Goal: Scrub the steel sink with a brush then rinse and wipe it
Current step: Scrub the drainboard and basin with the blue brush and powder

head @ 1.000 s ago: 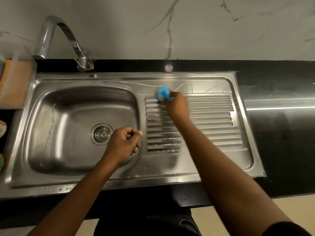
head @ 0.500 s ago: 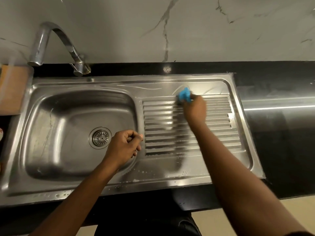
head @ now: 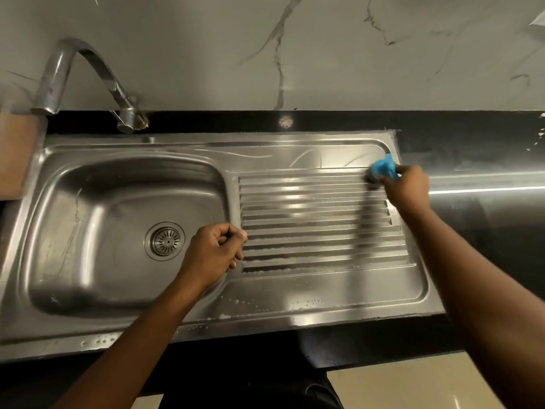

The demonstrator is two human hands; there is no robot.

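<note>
The left hand (head: 215,255) has stayed where it was a second ago, fingers curled into a loose fist with nothing visible in it, resting on the ridge between basin and drainboard. To its right, the right hand (head: 405,187) has carried the blue brush (head: 383,169) sideways along the far edge of the ribbed drainboard (head: 309,219), from the end nearest the left hand out to the far right corner. It grips the blue handle, and the dark head presses down on the top rib. Faint curved streaks lie on the flat strip beyond the ribs. The scrubbing looks to be in its middle: that far strip has had one pass, while the nearer ribs and the basin probably still need the brush, and rinsing and wiping have not begun.

Well left of the left hand, at the picture's edge, stands a blurred orange-brown thing (head: 14,154); what it is I cannot tell. The tap (head: 88,72) arches over the far left corner, with no water running. The basin (head: 88,231) of the steel sink (head: 265,317) holds only its drain strainer (head: 165,241), just left of the left hand, and no standing water. Suds and droplets (head: 236,302) dot the front rim nearer than both hands. Past the right hand runs the black bench (head: 486,225).
</note>
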